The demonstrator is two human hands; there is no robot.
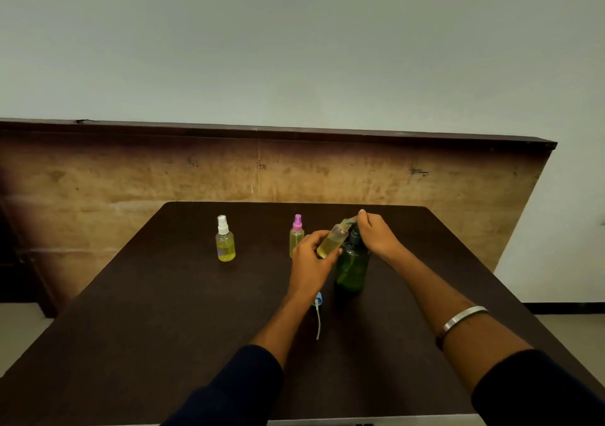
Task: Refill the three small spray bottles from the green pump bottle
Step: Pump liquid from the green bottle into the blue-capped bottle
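Observation:
The green pump bottle stands on the dark table. My right hand rests on its pump head, fingers curled over the nozzle. My left hand grips an uncapped small bottle of yellow liquid, tilted with its mouth at the pump spout. That bottle's blue spray cap with its dip tube lies on the table below my left wrist. A small bottle with a white spray cap stands upright at the left. Another with a pink cap stands behind my left hand, partly hidden.
A wooden panel rises behind the table's far edge, with a pale wall above. The table's right edge runs diagonally near my right forearm, which wears a metal bangle.

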